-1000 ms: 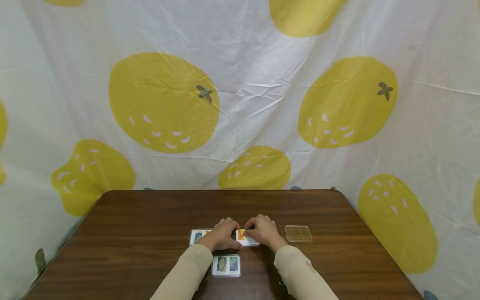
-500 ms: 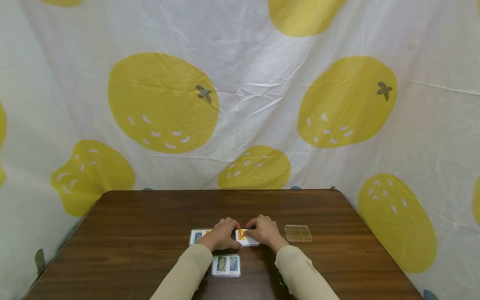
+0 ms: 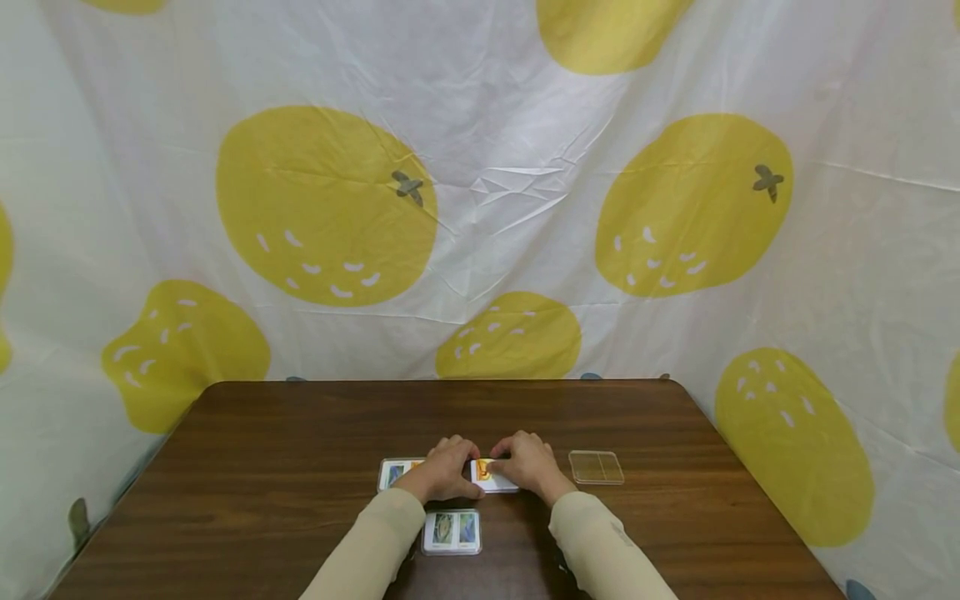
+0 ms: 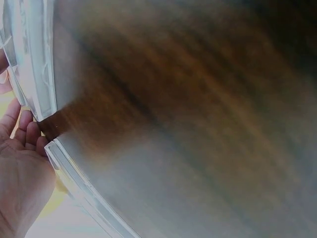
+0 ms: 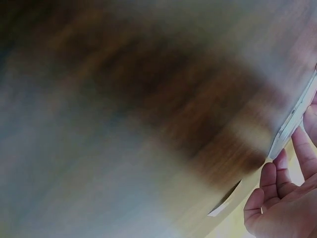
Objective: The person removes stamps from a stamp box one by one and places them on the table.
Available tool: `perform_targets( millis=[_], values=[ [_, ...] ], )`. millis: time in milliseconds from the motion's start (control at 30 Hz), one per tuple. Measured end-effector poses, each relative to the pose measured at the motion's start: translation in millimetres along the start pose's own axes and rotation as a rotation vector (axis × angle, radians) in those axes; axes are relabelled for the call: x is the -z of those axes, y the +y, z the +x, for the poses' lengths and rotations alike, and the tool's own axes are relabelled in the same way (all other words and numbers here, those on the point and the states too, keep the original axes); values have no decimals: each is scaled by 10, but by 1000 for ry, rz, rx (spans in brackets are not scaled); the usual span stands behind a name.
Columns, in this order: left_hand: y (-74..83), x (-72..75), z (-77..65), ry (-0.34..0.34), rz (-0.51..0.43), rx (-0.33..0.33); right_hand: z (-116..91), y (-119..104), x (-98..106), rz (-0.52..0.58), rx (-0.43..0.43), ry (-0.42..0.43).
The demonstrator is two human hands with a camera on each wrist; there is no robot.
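Note:
In the head view, a clear case of picture cards (image 3: 501, 485) lies mid-table, white with an orange picture on top. My left hand (image 3: 447, 470) holds its left end, thumb at the near corner and index finger at the far one. From the other side my right hand (image 3: 529, 463) grips it, fingers at the far edge and thumb over the picture; that hand covers its right part. In the left wrist view, the case's clear wall (image 4: 42, 64) shows beside the curled fingers (image 4: 32, 133). The right wrist view shows its thin edge (image 5: 292, 119) against the fingertips.
Another card case (image 3: 394, 472) lies left, partly behind the left hand. A third card case (image 3: 452, 532) with two green and blue pictures sits nearer. To the right is a clear lid (image 3: 597, 467) on the brown wooden table (image 3: 315, 425). A lemon-printed cloth (image 3: 510, 250) hangs behind.
Both hands keep almost the same place on the card case. The other cases and the lid stay where they were.

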State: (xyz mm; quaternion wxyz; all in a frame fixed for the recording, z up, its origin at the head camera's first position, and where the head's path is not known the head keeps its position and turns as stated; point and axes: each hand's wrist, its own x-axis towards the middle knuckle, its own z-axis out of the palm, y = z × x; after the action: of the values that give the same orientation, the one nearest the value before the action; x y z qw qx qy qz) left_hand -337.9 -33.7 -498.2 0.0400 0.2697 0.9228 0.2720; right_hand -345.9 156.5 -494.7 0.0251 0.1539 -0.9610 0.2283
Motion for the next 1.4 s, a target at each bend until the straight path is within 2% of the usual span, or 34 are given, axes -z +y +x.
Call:
perform_targets(
  millis=[233,500,900,1200,1400],
  values=[
    [-2,8,3,-2,18,7,2,6,7,8,1,-2],
    [-15,4,7,-7,13,2,15,7,32,14,-7,-43],
    [-43,-10,22,-6,10,15,14,-6,23,26,-19,-14],
    [-21,7,19,-29,-1,31,14,-2,63,30,-3,-92],
    [-39,-3,28,-23,2,27,11,1,45,30,-1,-91]
  ],
)
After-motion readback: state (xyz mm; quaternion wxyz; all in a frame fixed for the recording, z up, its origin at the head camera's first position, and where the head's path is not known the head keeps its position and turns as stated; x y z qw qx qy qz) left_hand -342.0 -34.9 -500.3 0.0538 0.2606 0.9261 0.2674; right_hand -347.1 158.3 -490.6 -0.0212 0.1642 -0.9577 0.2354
